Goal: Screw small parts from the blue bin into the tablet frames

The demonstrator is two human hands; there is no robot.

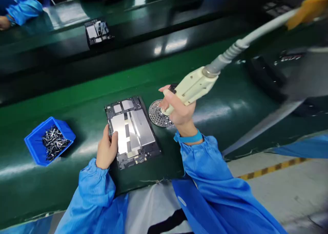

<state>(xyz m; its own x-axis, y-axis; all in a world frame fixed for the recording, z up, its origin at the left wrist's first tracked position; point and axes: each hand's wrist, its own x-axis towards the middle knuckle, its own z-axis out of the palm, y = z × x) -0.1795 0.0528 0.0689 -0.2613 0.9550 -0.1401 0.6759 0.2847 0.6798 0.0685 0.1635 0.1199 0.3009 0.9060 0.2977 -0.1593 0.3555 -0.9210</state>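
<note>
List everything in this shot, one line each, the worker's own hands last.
opened tablet: one, black frame with silver plates, on the belt under the left hand
blue bin: one, on the belt at far left
screws: a heap, silver, in the blue bin
perforated disc: one, silver, right of the tablet
electric screwdriver: one, cream with a grey cable, over the disc
second device: one, black and silver, on the far belt
conveyor belt: green, across the frame
co-worker's sleeve: one, blue, top left
left hand: grips the tablet's left edge
right hand: closed on the screwdriver, blue wristband
</note>
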